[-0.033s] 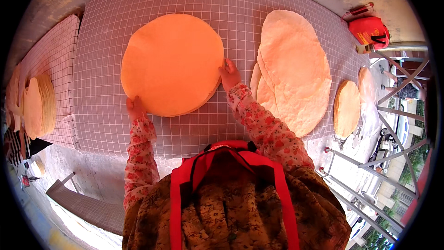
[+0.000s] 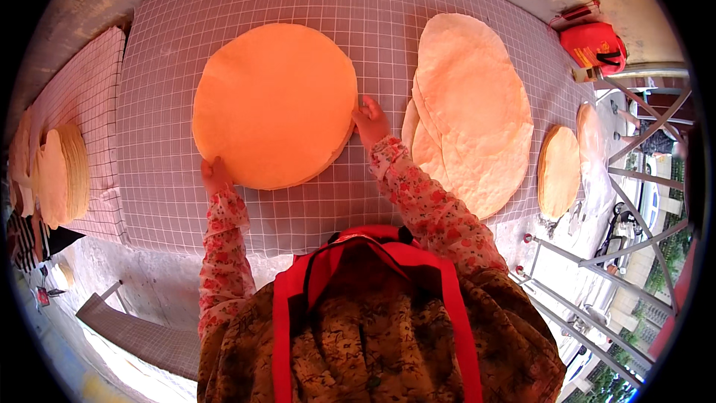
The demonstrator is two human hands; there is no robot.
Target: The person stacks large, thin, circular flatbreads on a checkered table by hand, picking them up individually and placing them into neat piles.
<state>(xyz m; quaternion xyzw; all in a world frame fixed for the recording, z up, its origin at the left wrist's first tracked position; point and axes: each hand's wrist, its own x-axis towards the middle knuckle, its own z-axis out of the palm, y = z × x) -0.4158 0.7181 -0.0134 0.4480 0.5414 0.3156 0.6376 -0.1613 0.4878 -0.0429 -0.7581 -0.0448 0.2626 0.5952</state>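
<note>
A stack of large, round, thin flatbreads (image 2: pixel 276 104), orange in the light, lies flat on the grey checked tabletop (image 2: pixel 380 15). At its lower left edge my left hand (image 2: pixel 215 174) is closed, the fingers partly hidden by the rim. My right hand (image 2: pixel 371 122) pinches the right edge between thumb and fingers. Several thin layers show along the lower right rim. To the right of that hand, a looser pile of paler flatbreads (image 2: pixel 473 104) overlaps unevenly; neither hand touches it.
Another flatbread stack (image 2: pixel 559 172) stands at the right, beside a clear plastic bag (image 2: pixel 591 157). More flatbreads (image 2: pixel 63 175) sit at the far left. A red bag (image 2: pixel 595 46) lies at the back right corner, near a metal railing (image 2: pixel 638 175). A checked bench (image 2: pixel 138 332) stands lower left.
</note>
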